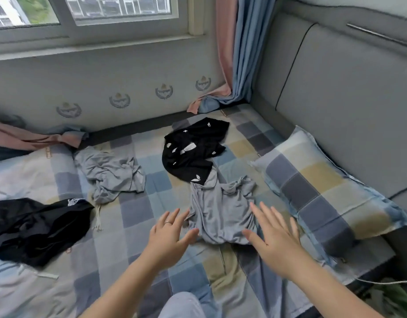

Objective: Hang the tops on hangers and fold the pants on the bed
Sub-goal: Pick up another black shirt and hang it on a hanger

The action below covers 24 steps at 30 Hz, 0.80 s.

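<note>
A crumpled grey garment (218,210) lies in the middle of the checked bed (138,212). My left hand (169,237) hovers at its left edge and my right hand (272,239) at its right edge. Both have their fingers spread and hold nothing. A black garment with white marks (193,150) lies just behind the grey one, overlapping its top. Another crumpled grey garment (113,173) lies further left. A black garment (35,228) is bunched at the left edge of the view. I see no hangers.
A checked pillow (326,187) lies at the right against the grey padded headboard (347,99). Pink and blue curtains (234,51) hang in the far corner and trail onto the bed. A window runs above the far wall. My knee (182,306) shows at the bottom.
</note>
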Motion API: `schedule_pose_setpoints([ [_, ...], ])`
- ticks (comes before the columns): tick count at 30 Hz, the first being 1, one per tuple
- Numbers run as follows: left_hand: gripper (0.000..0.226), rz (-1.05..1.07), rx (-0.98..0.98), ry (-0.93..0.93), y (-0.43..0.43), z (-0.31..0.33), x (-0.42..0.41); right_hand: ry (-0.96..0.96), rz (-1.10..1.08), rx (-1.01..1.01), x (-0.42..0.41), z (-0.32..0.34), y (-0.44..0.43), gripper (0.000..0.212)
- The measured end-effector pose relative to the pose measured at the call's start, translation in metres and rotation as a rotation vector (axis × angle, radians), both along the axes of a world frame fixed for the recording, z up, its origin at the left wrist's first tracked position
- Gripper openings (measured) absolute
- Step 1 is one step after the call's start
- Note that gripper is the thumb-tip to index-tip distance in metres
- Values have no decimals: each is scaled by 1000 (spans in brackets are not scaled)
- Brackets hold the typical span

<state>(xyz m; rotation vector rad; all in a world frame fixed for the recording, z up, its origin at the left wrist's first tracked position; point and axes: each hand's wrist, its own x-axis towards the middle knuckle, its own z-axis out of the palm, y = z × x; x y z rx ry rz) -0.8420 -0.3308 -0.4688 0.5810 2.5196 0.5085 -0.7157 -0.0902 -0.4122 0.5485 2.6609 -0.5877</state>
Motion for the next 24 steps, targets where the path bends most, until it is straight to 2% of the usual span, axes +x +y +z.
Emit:
schedule_pose_setpoints([
  [3,103,-50,-7,-4,18,-59,-75,21,-44,33,-68,-53,17,68],
  [6,80,-115,-27,-52,39,-92,-140,-2,-112,20,-131,-85,24,66],
  [9,67,-104,-21,-57,44,-90,-178,-31,-94,9,-180,-88,22,66],
  [15,67,-72,31,-60,66,-75,-219,-12,-81,-13,-232,-89,38,66],
  [20,66,1,36,-35,117,-88,-258,-35,-28,2,-271,-111,100,65],
  [24,66,106,26,-62,168,-125,-284,-66,98,37,-330,-152,158,65],
])
